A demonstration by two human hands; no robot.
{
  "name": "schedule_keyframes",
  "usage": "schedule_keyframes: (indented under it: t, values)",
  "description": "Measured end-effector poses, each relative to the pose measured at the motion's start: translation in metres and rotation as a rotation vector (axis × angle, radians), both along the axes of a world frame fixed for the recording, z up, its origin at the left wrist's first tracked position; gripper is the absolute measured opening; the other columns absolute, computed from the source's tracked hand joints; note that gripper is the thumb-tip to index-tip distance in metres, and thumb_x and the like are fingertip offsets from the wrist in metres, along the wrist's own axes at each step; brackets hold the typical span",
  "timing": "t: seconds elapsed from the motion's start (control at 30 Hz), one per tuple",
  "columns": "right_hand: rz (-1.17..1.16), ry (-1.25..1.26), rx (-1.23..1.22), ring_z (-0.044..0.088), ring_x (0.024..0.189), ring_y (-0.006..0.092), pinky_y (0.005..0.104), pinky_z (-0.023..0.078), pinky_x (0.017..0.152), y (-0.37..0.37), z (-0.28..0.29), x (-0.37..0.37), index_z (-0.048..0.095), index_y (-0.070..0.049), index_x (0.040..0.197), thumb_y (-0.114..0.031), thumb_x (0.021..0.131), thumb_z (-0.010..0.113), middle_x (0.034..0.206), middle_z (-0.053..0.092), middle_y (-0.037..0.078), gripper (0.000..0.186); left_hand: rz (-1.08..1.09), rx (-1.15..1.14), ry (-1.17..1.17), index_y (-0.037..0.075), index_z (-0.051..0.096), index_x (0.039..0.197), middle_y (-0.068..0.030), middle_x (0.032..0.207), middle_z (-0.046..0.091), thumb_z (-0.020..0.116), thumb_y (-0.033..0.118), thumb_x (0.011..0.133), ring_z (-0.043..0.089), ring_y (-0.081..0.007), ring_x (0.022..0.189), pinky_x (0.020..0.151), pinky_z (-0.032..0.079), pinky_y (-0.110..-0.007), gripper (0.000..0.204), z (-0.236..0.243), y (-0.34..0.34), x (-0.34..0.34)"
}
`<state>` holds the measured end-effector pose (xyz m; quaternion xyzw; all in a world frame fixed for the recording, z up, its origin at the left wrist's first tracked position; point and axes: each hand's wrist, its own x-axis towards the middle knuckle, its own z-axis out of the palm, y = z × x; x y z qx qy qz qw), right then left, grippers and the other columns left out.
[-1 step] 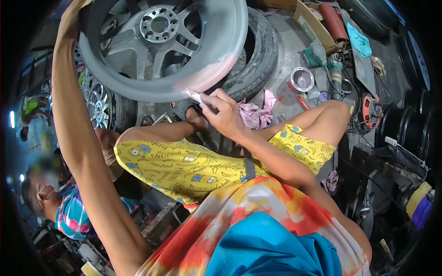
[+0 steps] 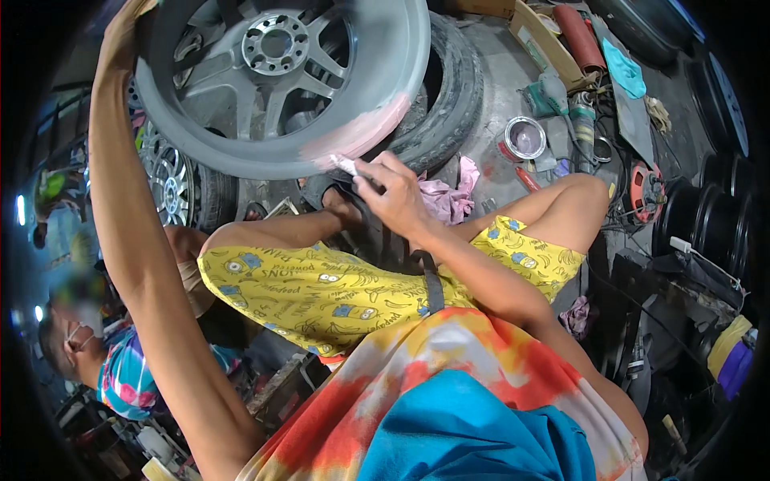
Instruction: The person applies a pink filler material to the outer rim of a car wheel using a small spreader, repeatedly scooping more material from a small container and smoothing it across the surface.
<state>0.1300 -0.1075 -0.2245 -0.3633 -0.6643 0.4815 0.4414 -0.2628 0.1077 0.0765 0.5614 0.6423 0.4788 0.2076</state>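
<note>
A grey alloy wheel (image 2: pixel 241 148) leans in front of me, with a pink smear of filler (image 2: pixel 365 132) along its near lip. At the wheel's upper left, my left hand (image 2: pixel 132 12) grips the rim; the picture's upper edge cuts off most of its fingers. My right hand (image 2: pixel 393 192) pinches a small putty spreader (image 2: pixel 343 164) coated in whitish-pink paste. The spreader's end is at the lower edge of the pink patch; whether it touches is hard to tell. Behind the wheel lies a worn black tyre (image 2: pixel 461 96).
Right of the tyre stand an open tin (image 2: pixel 525 138), a green power tool (image 2: pixel 549 94) and a red cylinder (image 2: pixel 579 38). A pink rag (image 2: pixel 445 200) lies near my right hand. Black rims (image 2: pixel 702 220) are stacked far right. Another person (image 2: pixel 120 361) sits to my left.
My right hand and the spreader have shifted slightly to the right along the wheel's lip. The wheel has moved a touch left; my left hand stays at its rim.
</note>
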Motion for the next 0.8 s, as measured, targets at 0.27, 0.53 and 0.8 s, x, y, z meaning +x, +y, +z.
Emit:
schedule_keyframes:
  t: [0.27, 0.53, 0.8]
  values:
    - [-0.079, -0.300, 0.121, 0.066, 0.083, 0.0352, 0.0443, 0.054, 0.076, 0.080, -0.059, 0.050, 0.075, -0.006, 0.118, -0.010, 0.090, 0.069, 0.089, 0.061, 0.018, 0.028, 0.021, -0.019, -0.055, 0.004, 0.069, 0.130, -0.0061, 0.123, 0.072, 0.064, 0.030, 0.103, 0.068, -0.0152, 0.110, 0.097, 0.051, -0.028, 0.038, 0.000, 0.004, -0.013]
    - [-0.220, -0.281, -0.001, 0.068, 0.084, 0.0363, 0.0446, 0.053, 0.078, 0.087, -0.067, 0.045, 0.076, 0.001, 0.106, -0.016, 0.089, 0.074, 0.089, 0.068, 0.018, 0.024, 0.046, -0.037, -0.151, 0.006, 0.068, 0.134, -0.0064, 0.127, 0.071, 0.066, 0.032, 0.102, 0.068, -0.0158, 0.113, 0.099, 0.051, -0.028, 0.041, 0.003, 0.007, -0.029]
    - [-0.132, 0.051, -0.110, 0.061, 0.070, 0.0152, 0.0307, 0.049, 0.064, -0.006, -0.044, -0.008, 0.075, 0.000, 0.113, -0.011, 0.092, 0.075, 0.086, 0.067, 0.009, 0.024, 0.109, -0.061, -0.134, 0.005, 0.067, 0.136, -0.0074, 0.129, 0.070, 0.065, 0.034, 0.103, 0.067, -0.0165, 0.113, 0.100, 0.050, -0.028, 0.044, 0.001, 0.008, -0.039]
